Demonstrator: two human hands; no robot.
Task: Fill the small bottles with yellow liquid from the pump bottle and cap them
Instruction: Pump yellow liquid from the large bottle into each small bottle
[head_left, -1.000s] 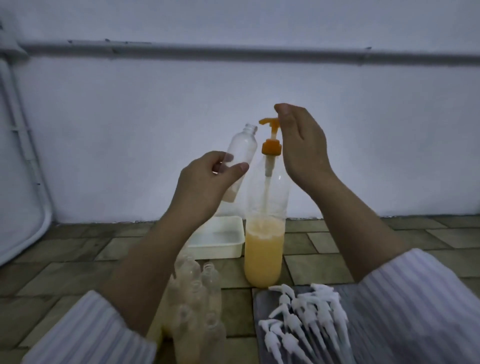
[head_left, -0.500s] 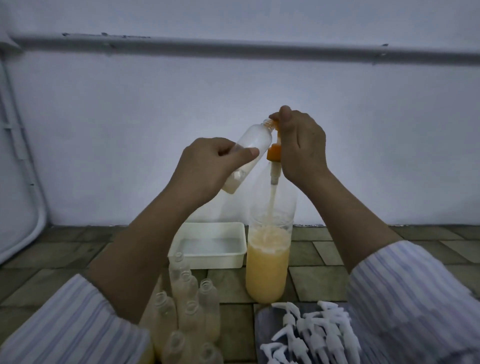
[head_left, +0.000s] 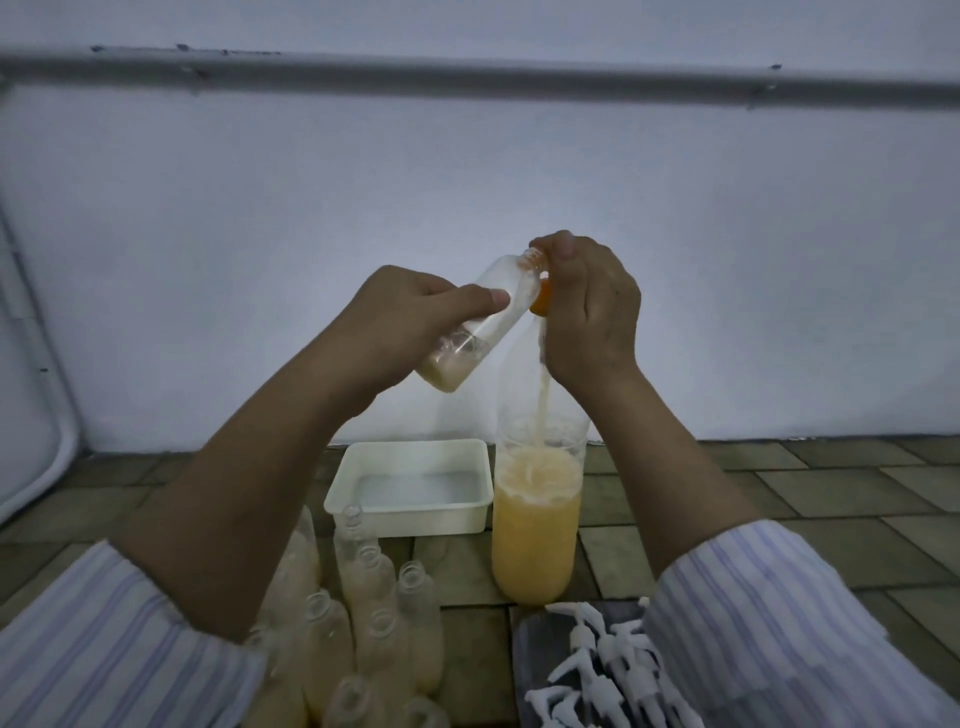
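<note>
A tall clear pump bottle (head_left: 535, 530), about half full of yellow liquid, stands on the tiled floor. My right hand (head_left: 587, 306) is curled over its orange pump head (head_left: 542, 301), which is pushed down. My left hand (head_left: 410, 322) grips a small clear bottle (head_left: 483, 322), tilted with its mouth up against the pump spout. A little yellow liquid lies in the small bottle's bottom. Several small uncapped bottles (head_left: 374, 603) with pale yellow liquid stand at the lower left. White pump caps (head_left: 608, 670) lie on a dark tray at the lower right.
A white rectangular tub (head_left: 415, 514) sits on the floor behind the small bottles, left of the pump bottle. A white wall with a horizontal pipe (head_left: 467, 78) rises close behind. Brown floor tiles (head_left: 831, 499) extend to the right.
My left hand brought the small bottle's mouth to the spout and tilted it further. My right hand closed over the pump head and pushed it down; yellow liquid now lies in the small bottle.
</note>
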